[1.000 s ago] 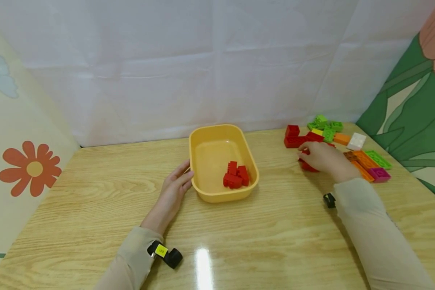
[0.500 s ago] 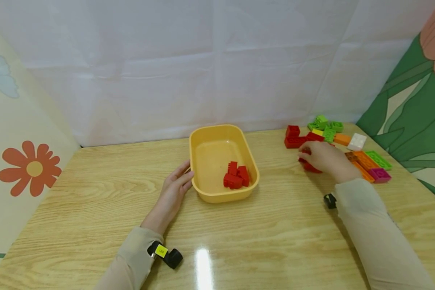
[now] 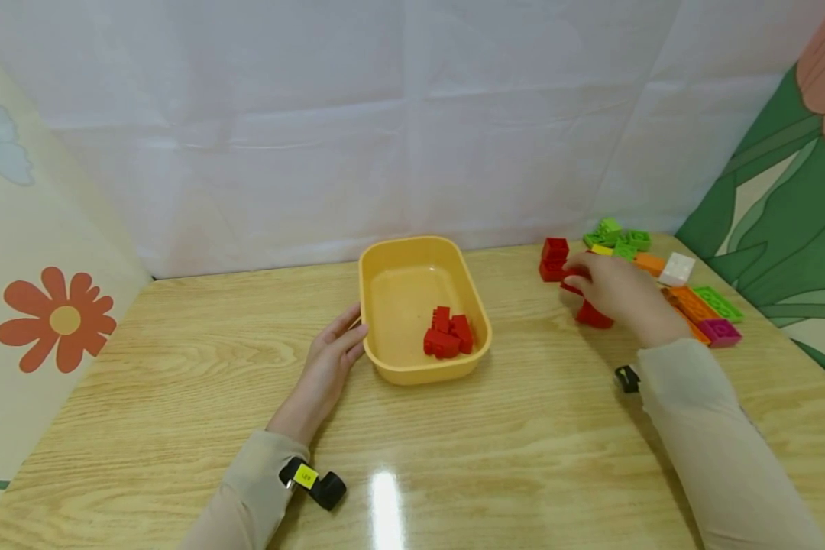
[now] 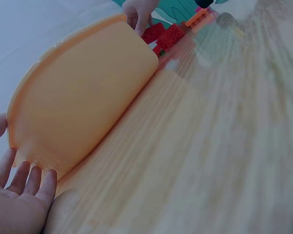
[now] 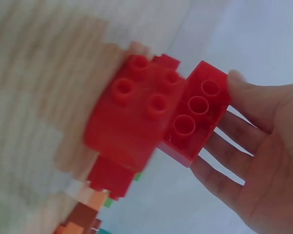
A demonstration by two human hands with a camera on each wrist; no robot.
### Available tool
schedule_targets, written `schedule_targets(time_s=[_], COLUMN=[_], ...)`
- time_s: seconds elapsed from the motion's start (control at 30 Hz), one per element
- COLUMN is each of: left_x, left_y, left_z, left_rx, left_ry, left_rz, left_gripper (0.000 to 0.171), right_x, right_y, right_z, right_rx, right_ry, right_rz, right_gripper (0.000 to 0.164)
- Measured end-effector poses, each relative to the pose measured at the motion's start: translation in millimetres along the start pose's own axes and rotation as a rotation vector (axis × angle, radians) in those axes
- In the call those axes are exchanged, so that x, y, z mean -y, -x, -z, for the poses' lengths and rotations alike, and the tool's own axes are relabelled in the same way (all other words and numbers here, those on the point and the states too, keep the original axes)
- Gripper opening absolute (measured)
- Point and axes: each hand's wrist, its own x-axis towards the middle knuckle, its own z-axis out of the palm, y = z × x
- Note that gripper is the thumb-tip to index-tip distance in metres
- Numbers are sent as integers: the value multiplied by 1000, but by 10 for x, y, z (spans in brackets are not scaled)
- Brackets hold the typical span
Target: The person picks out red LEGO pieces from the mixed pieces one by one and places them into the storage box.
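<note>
A yellow tray (image 3: 422, 375) with several red building bricks (image 3: 443, 344) inside stands mid-table. Against its left outer wall rests my left hand (image 3: 325, 367); the left wrist view has its fingers nearly straight on the tray's side (image 4: 83, 87). At the right, my right hand (image 3: 622, 294) is over the red bricks. Between thumb and fingers it holds a red brick (image 5: 198, 105), its hollow underside facing the wrist camera. Beside this brick is a larger red brick (image 5: 131, 122) with a flared base, standing on the table. Stacked red bricks (image 3: 554, 260) are just left of the right hand.
Green bricks (image 3: 606, 231) and a white brick (image 3: 677, 269) lie near the back cloth (image 3: 302, 153). Orange bricks (image 3: 696, 303) and a magenta brick (image 3: 719, 332) lie right of my right hand. A painted panel (image 3: 763, 191) borders the right side.
My right hand has shifted slightly back, off the flared red brick, which now shows more below it, and onto a red brick behind. The left hand and tray stay put.
</note>
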Motion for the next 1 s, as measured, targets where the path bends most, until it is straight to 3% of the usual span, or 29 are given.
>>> schedule_targets(time_s=[0.47, 0.77, 1.0], left_x=[12, 17, 5], left_y=[-11, -13, 5], left_z=[-1, -8, -15], left_rx=[7, 2, 8], left_ry=[7, 16, 21], left_rz=[-7, -4, 4], left_gripper=[53, 54, 54], right_x=[370, 587, 834], right_y=[54, 128, 234], right_z=[167, 231, 297], right_rx=[-86, -191, -219], right_ry=[39, 80, 102], right_rz=[59, 158, 198], right_gripper=[31, 26, 26])
